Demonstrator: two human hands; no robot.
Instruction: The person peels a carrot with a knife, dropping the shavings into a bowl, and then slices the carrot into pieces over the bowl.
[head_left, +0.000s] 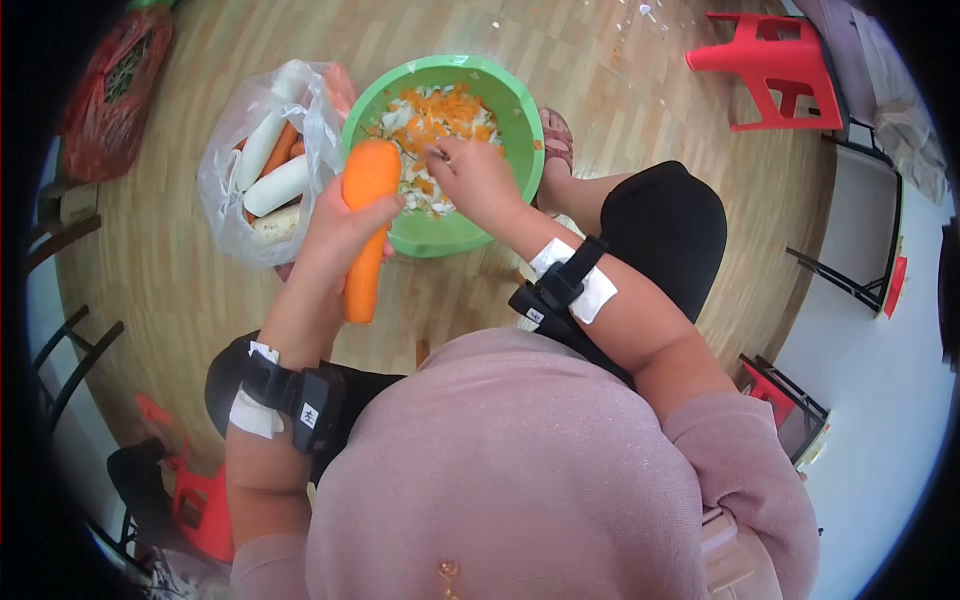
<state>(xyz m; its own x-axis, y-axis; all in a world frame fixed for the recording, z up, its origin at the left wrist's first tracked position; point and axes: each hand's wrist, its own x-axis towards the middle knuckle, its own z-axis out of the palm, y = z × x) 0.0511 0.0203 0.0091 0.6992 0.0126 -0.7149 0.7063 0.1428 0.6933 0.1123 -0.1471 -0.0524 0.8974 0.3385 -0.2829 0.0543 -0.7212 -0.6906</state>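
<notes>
A large orange carrot (pixel 365 245), smooth and bright all over, is gripped in my left hand (pixel 335 230). It stands nearly lengthwise in view, thick end away from me, at the left side of a green basin (pixel 440 240). Over the basin, my right hand (pixel 475 175) is closed, fingers pinched around something small with a dark tip that I cannot make out. Orange and white peelings (pixel 440 110) lie inside the basin below it.
Left of the basin sits a clear plastic bag (pixel 220 190) with white radishes (pixel 277 187) and carrots. A red bag (pixel 115 100) with greens is at the far left. Red stools (pixel 770 65) stand at the upper right and lower left. Scraps dot the wooden floor.
</notes>
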